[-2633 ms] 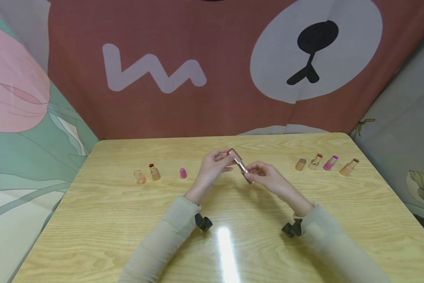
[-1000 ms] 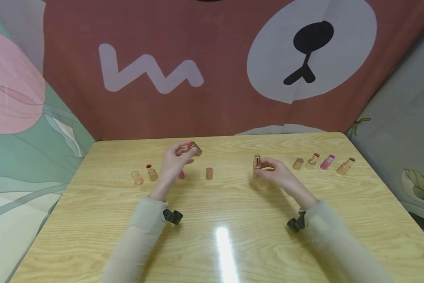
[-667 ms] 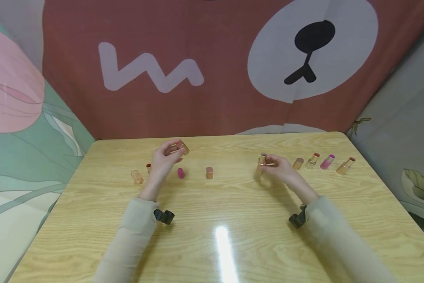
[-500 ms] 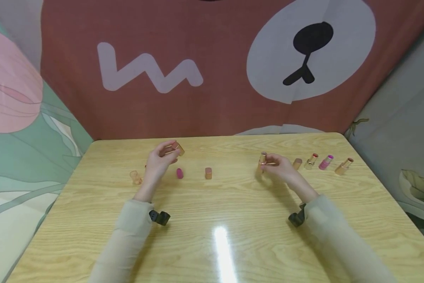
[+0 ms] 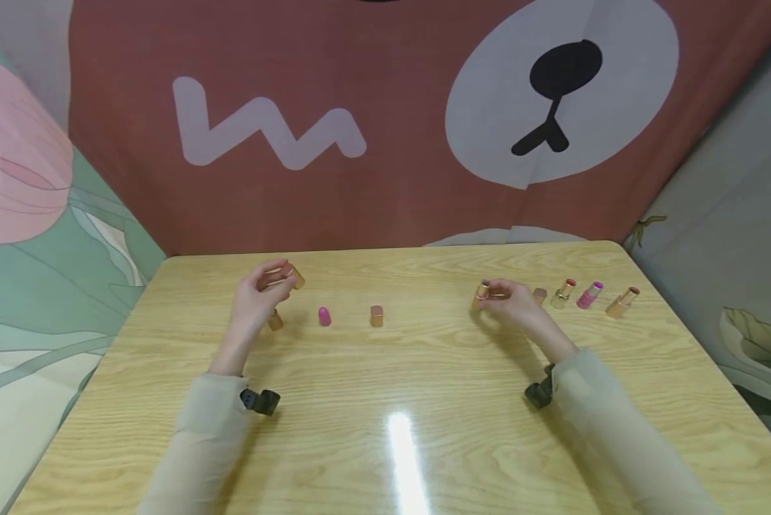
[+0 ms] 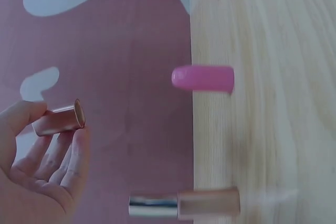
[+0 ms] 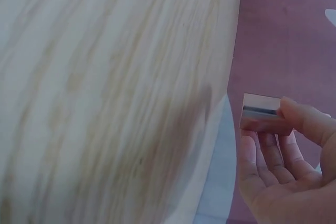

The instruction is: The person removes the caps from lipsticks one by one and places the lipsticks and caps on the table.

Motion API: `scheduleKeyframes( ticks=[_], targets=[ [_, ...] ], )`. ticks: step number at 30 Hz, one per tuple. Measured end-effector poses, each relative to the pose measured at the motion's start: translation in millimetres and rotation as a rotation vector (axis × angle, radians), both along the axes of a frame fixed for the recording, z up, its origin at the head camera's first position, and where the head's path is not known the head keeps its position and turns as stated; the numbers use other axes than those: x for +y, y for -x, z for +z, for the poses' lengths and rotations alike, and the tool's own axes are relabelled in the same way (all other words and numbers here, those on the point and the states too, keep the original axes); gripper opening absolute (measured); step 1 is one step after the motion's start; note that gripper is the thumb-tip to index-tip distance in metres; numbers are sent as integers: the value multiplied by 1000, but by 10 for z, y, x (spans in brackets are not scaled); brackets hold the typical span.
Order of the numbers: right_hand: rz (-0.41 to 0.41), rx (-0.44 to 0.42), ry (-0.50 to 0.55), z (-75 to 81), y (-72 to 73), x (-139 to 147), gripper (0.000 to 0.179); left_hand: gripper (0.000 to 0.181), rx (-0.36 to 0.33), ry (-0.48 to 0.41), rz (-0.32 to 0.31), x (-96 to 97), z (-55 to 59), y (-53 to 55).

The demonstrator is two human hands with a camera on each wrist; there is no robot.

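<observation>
In the head view my left hand (image 5: 257,299) pinches a copper lipstick cap (image 5: 297,277) between thumb and fingers, raised over the table's left side. Its hollow end shows in the left wrist view. Below that hand stands an uncapped lipstick (image 5: 275,321), partly hidden by it; a pink lipstick cap (image 5: 324,316) stands to the right. My right hand (image 5: 514,304) holds an uncapped lipstick (image 5: 480,294) upright, slightly tilted, by its base. In the right wrist view thumb and fingertips grip the square base (image 7: 265,114); the rest is hard to see there.
A copper cap (image 5: 376,316) stands mid-table. Behind my right hand is another copper cap (image 5: 539,295), partly covered. Further right stand a gold lipstick (image 5: 563,294), a pink lipstick (image 5: 589,295) and a tan lipstick (image 5: 622,303). A bear-print cloth (image 5: 295,207) hangs behind the wooden table (image 5: 334,429).
My hands have parted, cap in the left, lipstick in the right. A copper cap now stands mid-table. The left hand has travelled left, covering the clear cap; the right has shifted slightly right.
</observation>
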State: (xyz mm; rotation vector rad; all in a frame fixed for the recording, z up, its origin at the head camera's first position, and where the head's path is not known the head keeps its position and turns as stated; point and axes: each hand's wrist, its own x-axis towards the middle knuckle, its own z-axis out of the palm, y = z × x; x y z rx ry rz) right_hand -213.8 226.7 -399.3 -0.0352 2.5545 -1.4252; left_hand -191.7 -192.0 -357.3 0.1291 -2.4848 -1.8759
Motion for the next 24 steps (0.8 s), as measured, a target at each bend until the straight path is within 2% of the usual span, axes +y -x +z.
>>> scheduleKeyframes(
  ticks=[5, 12, 19, 24],
  targets=[
    [-12, 19, 13, -18, 6, 10, 41, 56, 21, 42, -11, -145, 12, -57],
    [-21, 39, -2, -66, 31, 37, 36, 57, 53, 57, -12, -386, -17, -120],
    [-31, 28, 2, -122, 63, 68, 37, 54, 97, 83, -15, -623, -90, -146],
    [-33, 20, 5, -140, 68, 88, 37, 53, 100, 95, 9, -766, -148, -183]
  ],
)
